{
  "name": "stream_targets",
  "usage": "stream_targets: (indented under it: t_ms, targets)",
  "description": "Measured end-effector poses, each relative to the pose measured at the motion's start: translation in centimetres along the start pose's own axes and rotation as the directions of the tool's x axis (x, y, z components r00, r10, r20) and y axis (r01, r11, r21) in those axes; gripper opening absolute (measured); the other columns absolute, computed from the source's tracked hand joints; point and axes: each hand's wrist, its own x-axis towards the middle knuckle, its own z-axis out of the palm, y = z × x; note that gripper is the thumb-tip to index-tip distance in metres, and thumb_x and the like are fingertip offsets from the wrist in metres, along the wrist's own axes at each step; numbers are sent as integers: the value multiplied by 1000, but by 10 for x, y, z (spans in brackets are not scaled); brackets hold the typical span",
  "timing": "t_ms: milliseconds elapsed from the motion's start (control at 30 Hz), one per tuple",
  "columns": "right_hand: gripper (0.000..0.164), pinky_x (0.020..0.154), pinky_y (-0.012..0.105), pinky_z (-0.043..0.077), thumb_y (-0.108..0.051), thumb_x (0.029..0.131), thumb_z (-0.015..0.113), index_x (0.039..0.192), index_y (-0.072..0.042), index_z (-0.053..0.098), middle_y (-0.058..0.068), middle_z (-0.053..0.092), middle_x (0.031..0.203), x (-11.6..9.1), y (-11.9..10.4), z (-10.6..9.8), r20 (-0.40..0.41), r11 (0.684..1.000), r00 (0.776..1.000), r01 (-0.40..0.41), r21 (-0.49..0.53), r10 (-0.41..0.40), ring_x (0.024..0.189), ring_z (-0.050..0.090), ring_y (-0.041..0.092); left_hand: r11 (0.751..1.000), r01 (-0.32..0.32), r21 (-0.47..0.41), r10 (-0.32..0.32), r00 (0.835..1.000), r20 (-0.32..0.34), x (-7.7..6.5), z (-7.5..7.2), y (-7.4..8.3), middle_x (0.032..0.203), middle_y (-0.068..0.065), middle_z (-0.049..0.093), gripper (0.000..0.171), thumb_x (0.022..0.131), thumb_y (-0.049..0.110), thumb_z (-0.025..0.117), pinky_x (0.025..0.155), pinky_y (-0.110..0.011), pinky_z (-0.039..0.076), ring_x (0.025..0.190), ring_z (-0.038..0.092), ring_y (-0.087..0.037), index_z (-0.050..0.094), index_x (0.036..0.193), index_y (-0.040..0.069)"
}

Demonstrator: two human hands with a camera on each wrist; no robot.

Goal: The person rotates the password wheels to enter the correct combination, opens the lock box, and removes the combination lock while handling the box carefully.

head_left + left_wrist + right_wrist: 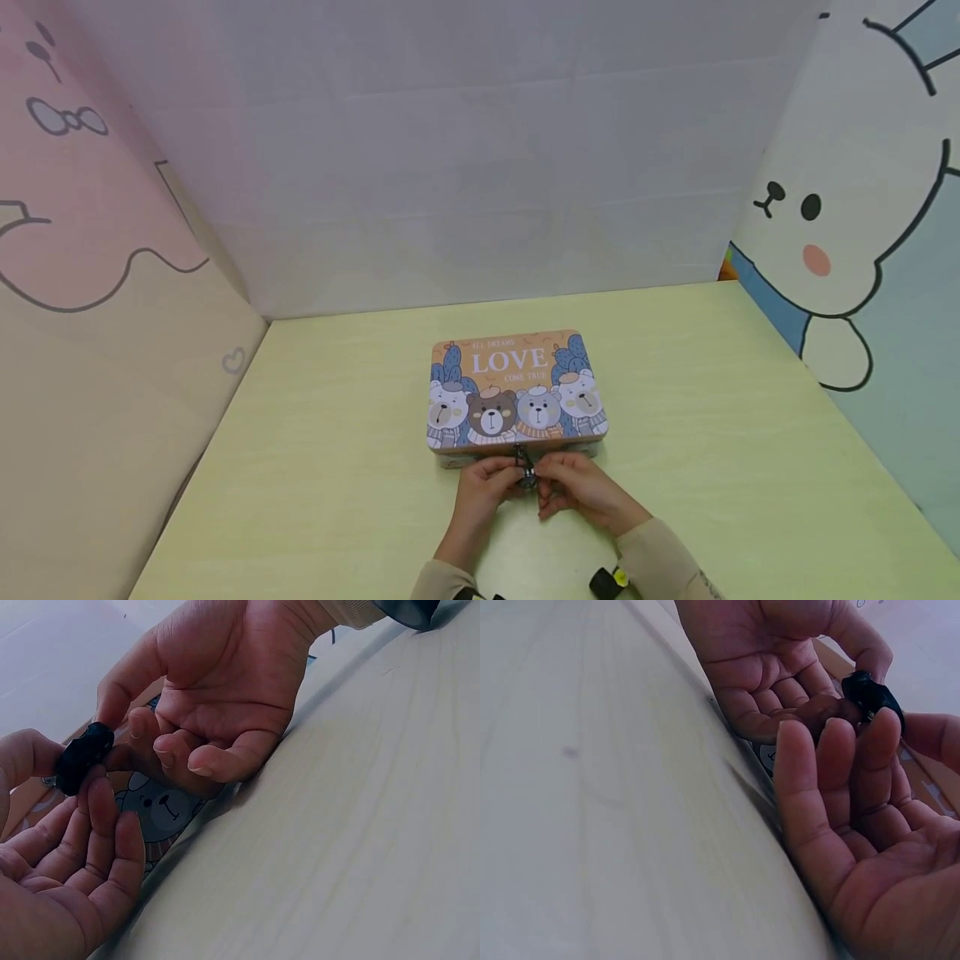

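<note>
A tin box (513, 392) with cartoon bears and the word LOVE on its lid lies on the table, lid down. At its front edge hangs a small dark padlock (528, 477), seen as a black rounded body (84, 757) in the left wrist view. My left hand (482, 492) pinches the padlock from the left between thumb and fingertip. From the right, my right hand (588, 490) pinches it too, the other fingers (799, 765) loosely bent. Fingers hide part of the padlock and the box's front side.
The pale yellow-green table (330, 467) spreads around the box. A white sheet (480, 167) stands behind it, with cartoon-printed panels on the left (97, 375) and right (900, 333). A black wrist camera (607, 583) sits by the right sleeve.
</note>
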Motion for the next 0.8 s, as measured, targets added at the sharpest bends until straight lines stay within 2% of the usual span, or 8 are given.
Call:
stream_targets:
  t_ms: [800]
  targets:
    - [24, 66, 32, 60, -8, 100, 47, 83, -12, 63, -1, 61, 71, 1, -1, 0, 9, 1000, 1000, 9, 11, -9, 67, 62, 11, 1000, 13, -21, -14, 999, -30, -1, 3, 2, 80, -4, 70, 24, 84, -3, 63, 63, -23, 57, 62, 63, -11, 63, 98, -23]
